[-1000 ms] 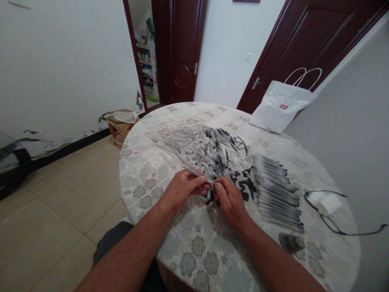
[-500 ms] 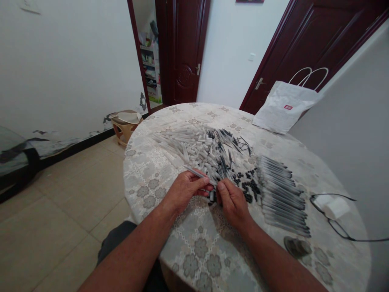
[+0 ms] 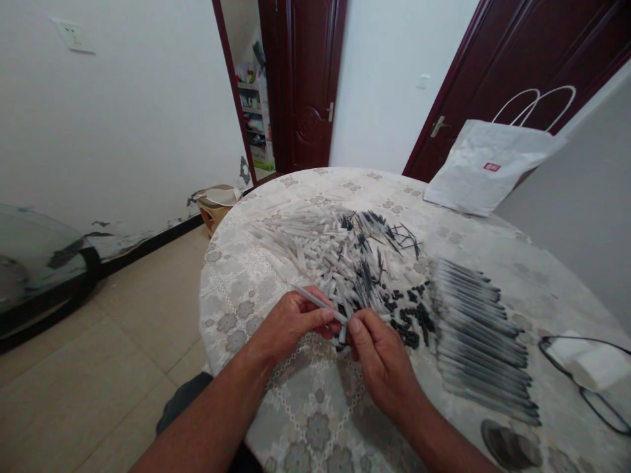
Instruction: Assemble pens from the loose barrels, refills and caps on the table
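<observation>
My left hand point(image 3: 298, 323) pinches a slim, pale pen barrel point(image 3: 311, 297) between thumb and fingers, its far end pointing up and left. At the barrel's near end, the fingertips of my right hand point(image 3: 379, 348) are closed together; whatever they grip there is too small and hidden to make out. Just beyond the hands lies a heap of whitish pen parts point(image 3: 315, 246) mixed with dark, thin refills point(image 3: 365, 279). Small black plugs point(image 3: 411, 318) are scattered to the right of my right hand. Further right, pens point(image 3: 486, 341) with dark ends lie side by side in a row.
A patterned cloth covers the round table point(image 3: 236, 309). Eyeglasses point(image 3: 574, 374) and a white object point(image 3: 599, 360) lie at the right, with a dark round item point(image 3: 510, 443) nearer me. A white paper bag point(image 3: 493, 164) stands at the back right. A stool point(image 3: 217, 203) is beyond the left edge.
The camera view has shifted, so the row of pens, glasses and bag appear further right. Both hands stay close together at the pen barrel, with only slight finger movement.
</observation>
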A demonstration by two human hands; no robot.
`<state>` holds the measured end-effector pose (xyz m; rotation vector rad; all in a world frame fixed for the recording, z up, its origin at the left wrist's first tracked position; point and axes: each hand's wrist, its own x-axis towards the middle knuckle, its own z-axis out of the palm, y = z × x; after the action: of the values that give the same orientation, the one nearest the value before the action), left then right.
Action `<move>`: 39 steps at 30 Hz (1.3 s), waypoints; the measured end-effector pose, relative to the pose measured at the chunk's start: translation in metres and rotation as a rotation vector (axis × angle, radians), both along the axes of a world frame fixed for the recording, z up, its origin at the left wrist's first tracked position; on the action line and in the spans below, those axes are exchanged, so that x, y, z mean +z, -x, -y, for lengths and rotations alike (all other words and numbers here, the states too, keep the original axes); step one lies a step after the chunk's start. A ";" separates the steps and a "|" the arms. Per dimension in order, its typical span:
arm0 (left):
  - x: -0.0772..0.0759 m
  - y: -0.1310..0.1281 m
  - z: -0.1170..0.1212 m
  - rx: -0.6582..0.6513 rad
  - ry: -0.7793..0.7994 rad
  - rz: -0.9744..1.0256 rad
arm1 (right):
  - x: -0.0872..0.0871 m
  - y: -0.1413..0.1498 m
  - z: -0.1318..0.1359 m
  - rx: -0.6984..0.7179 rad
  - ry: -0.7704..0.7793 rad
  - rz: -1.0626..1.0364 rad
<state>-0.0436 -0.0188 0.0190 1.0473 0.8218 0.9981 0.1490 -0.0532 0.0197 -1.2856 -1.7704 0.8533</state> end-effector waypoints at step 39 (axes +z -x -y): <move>-0.009 -0.001 -0.002 -0.004 -0.147 -0.057 | -0.018 -0.017 0.006 0.066 0.263 -0.324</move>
<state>-0.0423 -0.0172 0.0098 1.2071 0.8015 1.0411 0.1665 -0.0593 0.0015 -1.1751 -1.4853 1.2885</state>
